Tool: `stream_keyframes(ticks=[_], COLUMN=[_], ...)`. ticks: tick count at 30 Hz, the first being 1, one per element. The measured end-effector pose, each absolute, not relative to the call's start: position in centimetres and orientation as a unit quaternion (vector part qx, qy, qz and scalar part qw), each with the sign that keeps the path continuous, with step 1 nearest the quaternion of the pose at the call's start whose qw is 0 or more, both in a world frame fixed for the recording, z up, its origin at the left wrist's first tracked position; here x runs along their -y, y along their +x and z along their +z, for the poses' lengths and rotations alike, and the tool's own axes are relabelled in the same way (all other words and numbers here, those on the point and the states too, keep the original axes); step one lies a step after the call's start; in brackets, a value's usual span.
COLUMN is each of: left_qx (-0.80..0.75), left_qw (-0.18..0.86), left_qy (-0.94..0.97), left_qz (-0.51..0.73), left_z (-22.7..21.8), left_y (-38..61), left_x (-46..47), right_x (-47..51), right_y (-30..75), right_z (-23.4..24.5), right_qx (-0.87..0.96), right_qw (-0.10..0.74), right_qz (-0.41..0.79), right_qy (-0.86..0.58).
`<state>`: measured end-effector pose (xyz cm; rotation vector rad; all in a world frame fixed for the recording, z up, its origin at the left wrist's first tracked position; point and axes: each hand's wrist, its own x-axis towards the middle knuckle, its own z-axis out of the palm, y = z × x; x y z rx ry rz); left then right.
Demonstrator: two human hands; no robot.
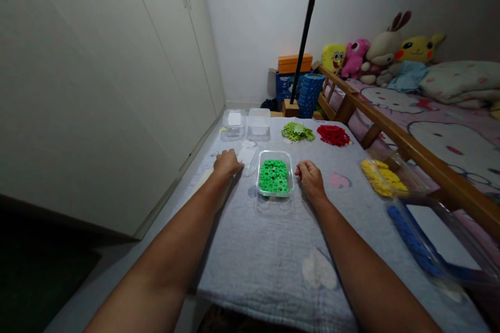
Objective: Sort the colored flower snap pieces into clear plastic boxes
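A clear plastic container (289,183) full of bright green pieces (274,176) sits in the middle of the grey cloth (269,250). My right hand (310,177) rests just right of it, fingers curled, touching or nearly touching its rim. To the container's left, my left hand (227,163) lies on the cloth with fingers closed on a clear lid (248,157).
Two clear containers (247,124) stand at the far edge. Light green pieces (297,131) and red pieces (333,135) lie in piles beyond. Containers of yellow pieces (383,177) and blue pieces (414,242) sit at right. A wooden bed rail (410,148), black pole (305,31) and wardrobe doors (97,88) surround.
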<state>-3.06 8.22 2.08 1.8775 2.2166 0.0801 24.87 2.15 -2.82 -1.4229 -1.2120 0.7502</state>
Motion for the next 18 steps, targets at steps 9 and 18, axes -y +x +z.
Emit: stream_keyframes(ticks=[9, 18], left_qx=[-0.772, -0.795], left_qw=[0.174, 0.208], left_qy=[0.609, 0.562], left_qz=[0.055, 0.1], left_z=[1.1, 1.1], left_y=[-4.3, -3.9], left_x=[-10.9, -11.1], right_x=[-2.0, -2.0], right_y=[24.9, 25.0], right_z=[-2.8, -2.9], right_qx=[0.52, 0.533], right_qw=[0.526, 0.515], right_qz=[0.311, 0.294], right_qy=[-0.597, -0.604])
